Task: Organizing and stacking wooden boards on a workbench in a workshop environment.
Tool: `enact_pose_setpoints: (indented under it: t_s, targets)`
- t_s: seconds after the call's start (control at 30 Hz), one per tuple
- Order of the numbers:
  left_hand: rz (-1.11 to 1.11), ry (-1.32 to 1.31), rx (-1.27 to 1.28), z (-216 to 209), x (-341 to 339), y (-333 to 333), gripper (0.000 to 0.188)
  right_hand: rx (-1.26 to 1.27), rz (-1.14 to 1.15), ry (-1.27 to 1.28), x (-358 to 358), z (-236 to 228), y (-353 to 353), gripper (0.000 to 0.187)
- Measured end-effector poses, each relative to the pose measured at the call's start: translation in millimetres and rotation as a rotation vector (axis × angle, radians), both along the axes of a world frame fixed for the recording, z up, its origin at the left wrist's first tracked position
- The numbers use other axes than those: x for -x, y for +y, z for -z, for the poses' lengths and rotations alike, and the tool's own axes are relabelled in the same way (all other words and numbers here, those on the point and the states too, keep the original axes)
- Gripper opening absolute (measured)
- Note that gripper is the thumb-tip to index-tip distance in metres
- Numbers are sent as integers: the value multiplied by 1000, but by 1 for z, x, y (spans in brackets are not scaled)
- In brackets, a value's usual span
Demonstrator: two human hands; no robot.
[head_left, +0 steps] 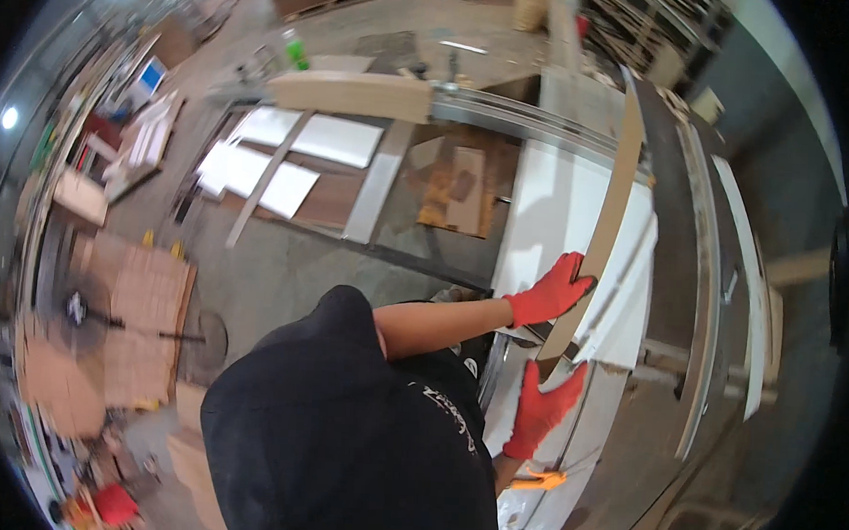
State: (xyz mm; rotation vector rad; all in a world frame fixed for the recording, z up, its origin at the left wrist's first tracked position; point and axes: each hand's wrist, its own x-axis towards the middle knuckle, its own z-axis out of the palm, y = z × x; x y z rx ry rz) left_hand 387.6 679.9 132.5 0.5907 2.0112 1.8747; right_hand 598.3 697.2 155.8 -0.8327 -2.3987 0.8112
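Observation:
My left hand [550,291], in a red glove, is closed on the edge of a long, narrow brown board strip [613,193]. The strip slants over a white panel [544,199] lying on the work table. Close to the strip's near end is my right hand [543,414], also red-gloved, its thumb and fingers spread in a V. Whether it touches the strip cannot be made out. Below the right hand, an orange-handled tool [538,479] rests on the pale table surface [593,429].
A metal rail [488,111] crosses beyond the panel. White boards [340,140] lie on a frame to the left. Long strips [742,269] stand at the right. A pedestal fan [77,309] and stacked brown sheets [144,291] are at far left.

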Motion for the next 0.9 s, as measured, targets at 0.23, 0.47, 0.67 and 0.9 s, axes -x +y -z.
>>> enact_pose_setpoints:
  t_s: [0.23, 0.47, 0.67, 0.9]
  targets:
    - [-307, -12, -128, -25, -14, -139, 39, 354, -492, 68, 62, 37, -47, 69]
    - [-472, -469, -489, 21, 26, -290, 57, 185, -842, -109, 101, 13, -87, 52]
    - [-608, -600, -439, 30, 51, -365, 47, 185, -1030, -296, 159, 35, -112, 62]
    - [-751, -528, -517, 59, 160, -443, 39, -172, -727, 18, 231, 13, -178, 67]
